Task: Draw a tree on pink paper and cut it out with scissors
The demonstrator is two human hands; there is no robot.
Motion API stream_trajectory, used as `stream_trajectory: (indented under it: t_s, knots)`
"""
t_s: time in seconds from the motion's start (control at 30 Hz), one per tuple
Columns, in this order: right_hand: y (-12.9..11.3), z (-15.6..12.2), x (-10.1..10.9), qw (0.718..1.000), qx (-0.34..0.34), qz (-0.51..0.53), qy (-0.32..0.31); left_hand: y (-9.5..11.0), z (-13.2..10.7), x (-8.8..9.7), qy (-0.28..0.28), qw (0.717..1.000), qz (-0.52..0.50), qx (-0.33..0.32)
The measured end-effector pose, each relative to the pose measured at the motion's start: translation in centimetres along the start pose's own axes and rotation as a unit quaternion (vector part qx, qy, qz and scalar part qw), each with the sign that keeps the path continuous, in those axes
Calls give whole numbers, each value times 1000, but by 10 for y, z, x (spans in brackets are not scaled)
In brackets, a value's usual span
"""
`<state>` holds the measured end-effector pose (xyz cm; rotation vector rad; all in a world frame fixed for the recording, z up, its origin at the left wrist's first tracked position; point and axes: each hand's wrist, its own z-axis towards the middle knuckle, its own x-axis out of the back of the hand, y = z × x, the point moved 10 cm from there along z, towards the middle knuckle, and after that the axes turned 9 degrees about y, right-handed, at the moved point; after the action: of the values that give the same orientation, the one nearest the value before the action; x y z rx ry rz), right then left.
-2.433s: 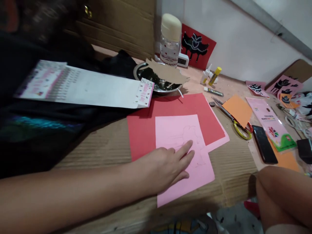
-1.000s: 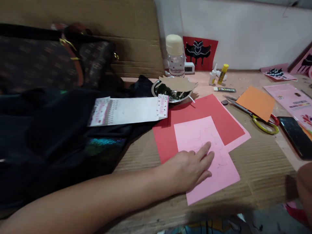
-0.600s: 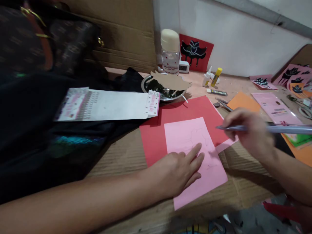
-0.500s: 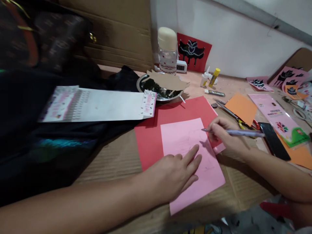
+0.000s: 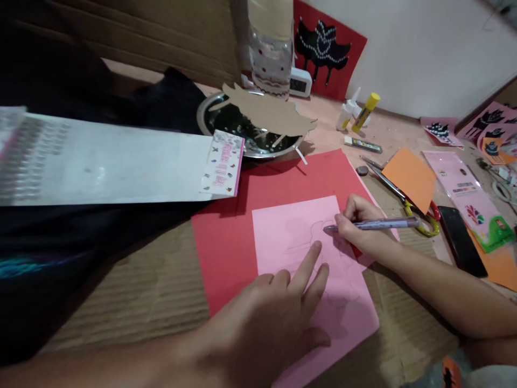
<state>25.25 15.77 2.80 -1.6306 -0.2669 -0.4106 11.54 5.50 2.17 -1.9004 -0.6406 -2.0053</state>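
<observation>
A pink sheet of paper with thin outline drawing on it lies over a larger red sheet. My left hand rests flat on the pink sheet, its fingers spread and the index fingertip beside the drawn lines. Between the fingers of my right hand is a slim purplish pen, which points left. Its tip is at the outline near the upper part of the pink sheet; whether it touches the paper, I cannot tell.
Scissors, an orange sheet and a phone lie on the right. Behind stand a glue stick, a small white bottle and a steel plate bearing a brown cutout. A long white pad lies left.
The view has come closer and shifted, so things at left appear farther left. My pen tip has moved slightly left and down over the pink sheet. My left hand still lies on it.
</observation>
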Motion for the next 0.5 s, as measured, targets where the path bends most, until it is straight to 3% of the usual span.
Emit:
stream_trajectory:
  t_s: [0.17,0.3,0.5]
  knots:
    - [6,-5,1,999,-46,-10,12,-6,2,2,-2,999,-30,-10]
    - [-5,-5,1,999,-24,-28,28,-1,2,8,23,998,11,-63]
    - [-10,-4,1,999,-14,-41,33,2,2,11,50,996,36,-71]
